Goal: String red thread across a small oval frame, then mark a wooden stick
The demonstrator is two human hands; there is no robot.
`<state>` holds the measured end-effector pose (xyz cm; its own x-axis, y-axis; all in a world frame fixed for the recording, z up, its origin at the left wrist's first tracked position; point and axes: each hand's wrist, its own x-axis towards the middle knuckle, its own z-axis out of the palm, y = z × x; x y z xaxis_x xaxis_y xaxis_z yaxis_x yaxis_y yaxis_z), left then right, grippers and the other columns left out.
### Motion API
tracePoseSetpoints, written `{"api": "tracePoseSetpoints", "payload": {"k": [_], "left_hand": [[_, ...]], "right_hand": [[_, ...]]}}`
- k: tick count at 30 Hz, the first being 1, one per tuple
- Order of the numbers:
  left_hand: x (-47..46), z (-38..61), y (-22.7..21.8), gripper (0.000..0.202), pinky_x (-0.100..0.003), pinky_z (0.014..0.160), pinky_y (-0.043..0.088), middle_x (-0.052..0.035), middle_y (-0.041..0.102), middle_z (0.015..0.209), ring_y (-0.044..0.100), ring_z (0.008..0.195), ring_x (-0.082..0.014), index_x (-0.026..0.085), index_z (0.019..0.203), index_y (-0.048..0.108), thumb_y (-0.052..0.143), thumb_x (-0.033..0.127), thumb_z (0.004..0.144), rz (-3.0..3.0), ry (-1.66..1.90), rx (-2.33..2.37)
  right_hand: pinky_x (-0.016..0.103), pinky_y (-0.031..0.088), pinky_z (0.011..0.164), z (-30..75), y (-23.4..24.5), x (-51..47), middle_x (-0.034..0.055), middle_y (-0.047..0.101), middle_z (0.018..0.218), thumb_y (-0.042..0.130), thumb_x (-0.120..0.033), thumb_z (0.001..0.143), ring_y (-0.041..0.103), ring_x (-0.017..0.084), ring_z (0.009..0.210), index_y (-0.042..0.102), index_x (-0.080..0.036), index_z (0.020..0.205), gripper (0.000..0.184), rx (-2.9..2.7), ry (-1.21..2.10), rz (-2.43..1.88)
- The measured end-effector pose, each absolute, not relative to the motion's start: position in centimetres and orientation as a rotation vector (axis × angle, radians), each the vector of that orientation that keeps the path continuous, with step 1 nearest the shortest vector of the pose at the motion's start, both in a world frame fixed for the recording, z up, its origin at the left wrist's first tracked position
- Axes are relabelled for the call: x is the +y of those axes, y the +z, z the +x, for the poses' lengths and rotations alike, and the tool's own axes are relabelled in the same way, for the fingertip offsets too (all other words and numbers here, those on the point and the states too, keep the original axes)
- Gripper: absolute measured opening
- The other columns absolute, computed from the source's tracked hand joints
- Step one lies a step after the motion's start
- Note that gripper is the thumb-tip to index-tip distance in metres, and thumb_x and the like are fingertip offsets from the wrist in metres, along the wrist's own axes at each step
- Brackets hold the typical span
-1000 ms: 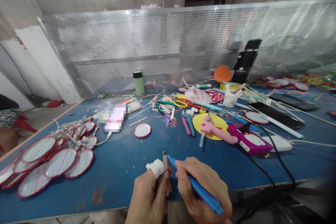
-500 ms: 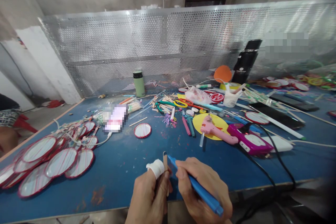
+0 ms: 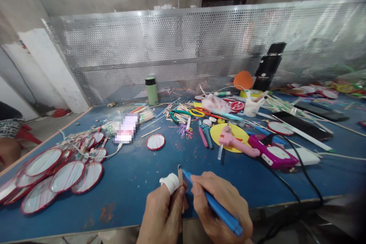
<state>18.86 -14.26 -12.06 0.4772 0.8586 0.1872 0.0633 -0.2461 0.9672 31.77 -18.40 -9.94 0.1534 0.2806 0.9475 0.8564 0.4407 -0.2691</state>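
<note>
I see the wooden stick [image 3: 180, 172] standing upright over the near edge of the blue table [image 3: 137, 177], nearer to me than the pink glue gun [image 3: 233, 141] and to its left. My left hand [image 3: 162, 213] is clasped round the stick's lower part, one finger wrapped in white tape [image 3: 170, 182]. My right hand [image 3: 220, 204] grips a blue tool [image 3: 227, 218] shaped like a pen. Its tip is at the stick, and I cannot tell whether they touch. Far left of the glue gun lie red-rimmed round fans [image 3: 65, 175].
</note>
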Motion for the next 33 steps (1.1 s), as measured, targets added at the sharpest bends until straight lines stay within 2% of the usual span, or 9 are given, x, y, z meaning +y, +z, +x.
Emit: {"api": "tracePoseSetpoints", "payload": {"k": [6,12,16,33], "left_hand": [[-13.83,18.60,-12.31,0.033,-0.016,0.041,0.035,0.0031,0.053,0.061,0.047,0.043,-0.0077,0.018,0.079,0.057,0.049,0.043,0.099,1.708,0.863,0.774],[-13.81,18.64,-12.31,0.031,-0.015,0.043,0.035,0.0043,0.049,0.059,0.045,0.042,-0.0074,0.017,0.081,0.058,0.049,0.041,0.099,1.722,0.864,0.770],[-13.78,18.65,-12.25,0.030,-0.016,0.043,0.035,0.0039,0.050,0.059,0.045,0.044,-0.0078,0.017,0.081,0.059,0.049,0.039,0.099,1.730,0.879,0.756],[-13.59,18.54,-12.34,0.028,-0.015,0.044,0.036,0.0036,0.051,0.059,0.045,0.045,-0.0081,0.018,0.080,0.058,0.049,0.036,0.099,1.758,0.880,0.753]], "right_hand": [[0.023,0.059,0.065,31.82,-9.93,-18.45,-0.0006,0.074,0.070,0.061,-0.010,0.089,0.072,0.013,0.063,0.067,-0.018,0.092,0.011,-1.382,-0.604,-1.116],[0.024,0.059,0.062,31.75,-9.61,-18.69,0.0003,0.075,0.071,0.060,-0.008,0.088,0.073,0.015,0.063,0.068,-0.018,0.093,0.013,-1.451,-0.536,-1.086],[0.023,0.059,0.065,31.79,-9.68,-18.74,0.0011,0.075,0.072,0.060,-0.008,0.088,0.073,0.014,0.065,0.068,-0.017,0.093,0.013,-1.462,-0.541,-1.093],[0.023,0.057,0.063,31.88,-9.96,-18.54,0.0003,0.073,0.070,0.058,-0.010,0.091,0.071,0.013,0.064,0.067,-0.017,0.092,0.011,-1.461,-0.531,-1.083]]}}
